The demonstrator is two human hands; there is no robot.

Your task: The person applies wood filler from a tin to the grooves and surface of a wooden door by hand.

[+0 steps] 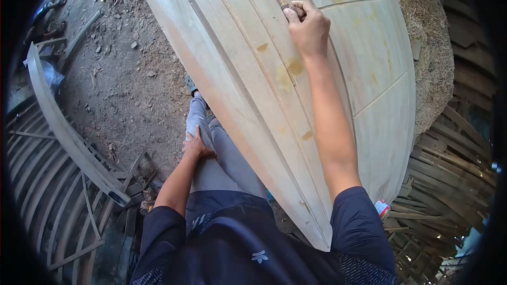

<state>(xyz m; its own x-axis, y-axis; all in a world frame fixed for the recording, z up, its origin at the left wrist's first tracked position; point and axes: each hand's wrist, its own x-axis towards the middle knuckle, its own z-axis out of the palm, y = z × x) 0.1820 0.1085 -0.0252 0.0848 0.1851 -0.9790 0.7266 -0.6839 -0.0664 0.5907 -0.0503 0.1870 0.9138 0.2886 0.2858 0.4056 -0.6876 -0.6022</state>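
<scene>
My right hand (pixel 308 30) clamps a small sanding piece (pixel 292 8) against the pale, filler-spotted door panel (pixel 338 89); my left hand (pixel 196 146) rests flat on my thigh (pixel 211 163). Dirt floor (pixel 121 79) lies left of the panel.

woodworking workshop | curved wooden panel (pixel 296 74) | sawdust floor (pixel 121 74) | stacked curved frames (pixel 58 179)

One large wooden door panel (pixel 296 89), two hands, one curved wooden frame piece (pixel 63 126), one sanding pad (pixel 293 8)
</scene>
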